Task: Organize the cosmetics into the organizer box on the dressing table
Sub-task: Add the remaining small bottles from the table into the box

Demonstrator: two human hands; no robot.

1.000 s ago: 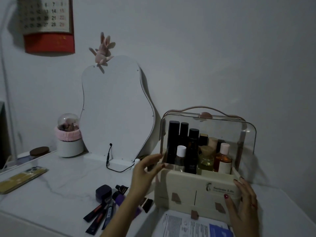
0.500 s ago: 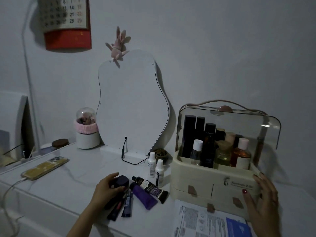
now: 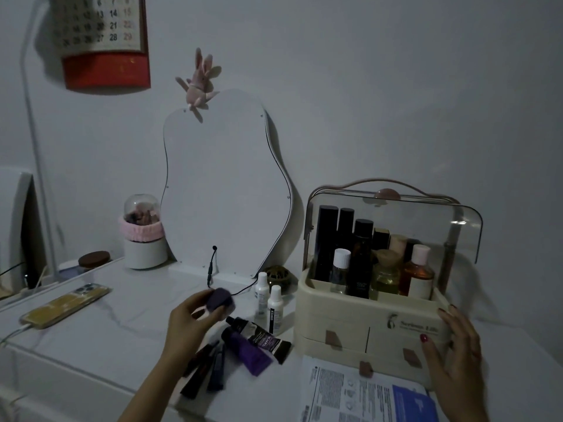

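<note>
A cream organizer box (image 3: 344, 327) with a raised clear lid and drawers stands at the right of the white dressing table (image 3: 100, 336). Several bottles (image 3: 361, 260) stand in its top tray. My left hand (image 3: 192, 324) is closed around a small dark purple jar (image 3: 217, 300), held just above the table. Below it lie a purple tube (image 3: 248, 351), a black tube (image 3: 262, 338) and several dark slim sticks (image 3: 207, 370). Two small white bottles (image 3: 269, 300) stand upright beside the box. My right hand (image 3: 457, 357) rests flat against the box's front right corner.
A wavy mirror (image 3: 225, 190) leans on the wall with a cable (image 3: 213, 269) at its base. A phone (image 3: 65, 306) lies at the left, a domed white pot (image 3: 143, 239) behind it. A sheet mask packet (image 3: 365, 394) lies before the box.
My left hand went from the box's left side down to the pile of cosmetics, closed on the purple jar and lifted it. My right hand stayed on the box.
</note>
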